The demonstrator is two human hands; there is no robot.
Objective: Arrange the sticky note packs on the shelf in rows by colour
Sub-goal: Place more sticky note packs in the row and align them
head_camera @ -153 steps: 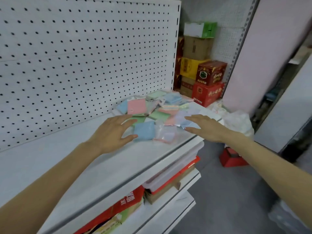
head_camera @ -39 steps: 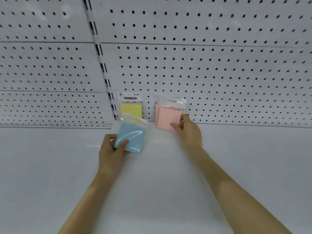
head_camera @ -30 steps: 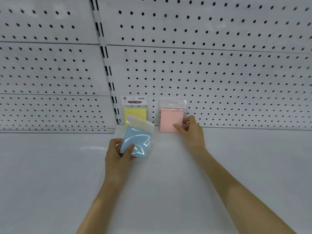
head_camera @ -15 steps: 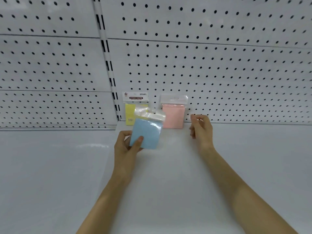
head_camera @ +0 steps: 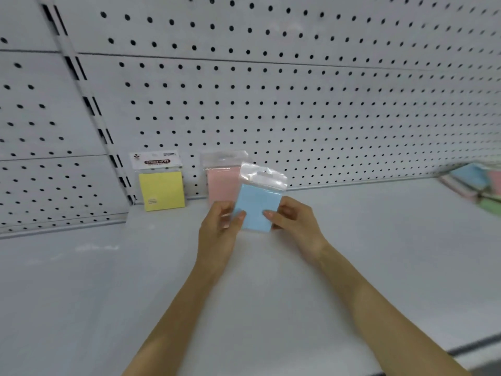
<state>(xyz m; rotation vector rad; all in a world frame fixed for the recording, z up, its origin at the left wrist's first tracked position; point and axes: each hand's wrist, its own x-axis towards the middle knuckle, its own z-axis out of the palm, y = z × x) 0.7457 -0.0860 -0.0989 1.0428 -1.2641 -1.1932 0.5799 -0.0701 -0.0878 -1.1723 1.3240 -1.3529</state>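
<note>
**A:** Two white surfaces are taking up nearly everything: the pegboard wall (head_camera: 298, 104) is filling the upper half of the frame, and the shelf (head_camera: 379, 253) is stretching across the lower half.

**B:** And the unsorted stock?

**A:** A heap of packs (head_camera: 477, 183) is lying at the right edge, blurred and well apart from the hands.

**B:** What is standing in the row?

**A:** The yellow pack (head_camera: 162, 192) is leaning upright against the pegboard left of centre, and the pink pack (head_camera: 221, 183) is standing near it on the right.

**B:** Where is the blue one?

**A:** The blue pack (head_camera: 256, 206) is sitting at centre frame, apparently lifted off the shelf, partly covering the pink pack. Its long axis is running upright, with the clear hang tab tilting slightly right. The left hand (head_camera: 217, 234) is pinching its lower left edge and the right hand (head_camera: 295, 226) its lower right edge.

**B:** So the free spot is lying up and right of the grip, beside the pink pack. I'm judging that the right hand is sitting nearer to it.
</note>
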